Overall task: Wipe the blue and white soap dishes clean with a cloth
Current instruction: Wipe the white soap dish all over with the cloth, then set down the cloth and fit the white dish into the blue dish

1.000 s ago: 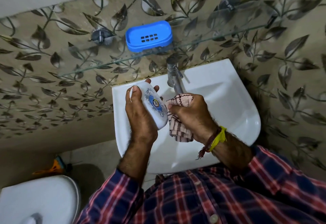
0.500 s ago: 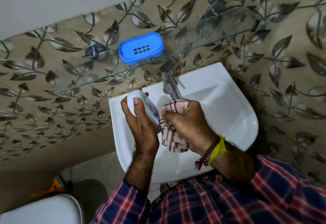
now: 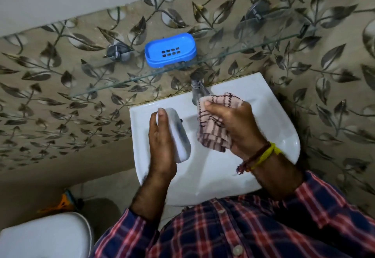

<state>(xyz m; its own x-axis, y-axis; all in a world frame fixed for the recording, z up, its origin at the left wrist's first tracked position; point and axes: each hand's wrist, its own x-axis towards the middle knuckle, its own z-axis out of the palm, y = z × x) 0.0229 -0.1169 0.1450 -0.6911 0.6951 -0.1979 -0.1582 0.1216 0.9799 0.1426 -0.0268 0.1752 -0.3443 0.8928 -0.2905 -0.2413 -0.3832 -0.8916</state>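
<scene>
The left hand (image 3: 162, 144) holds the white soap dish (image 3: 179, 134) on edge over the sink (image 3: 269, 105), fingers wrapped round its far side with one fingertip showing over the top rim. The right hand (image 3: 235, 123) has the striped cloth (image 3: 213, 123) bunched in its fingers, thumb pinching a fold near the top. A moment ago that cloth was pressed right against the dish; now the two have come apart, with a clear gap of sink showing between them, and the dish has turned so its printed face no longer shows to me. I'd judge one pass of wiping on the white dish has just ended, and he is either turning it for another side or about done with it. The blue soap dish (image 3: 170, 49) sits where it was on the glass shelf (image 3: 253, 47) above the tap (image 3: 197, 89), well apart from both hands. Whether it has been wiped already I can't tell from here.
</scene>
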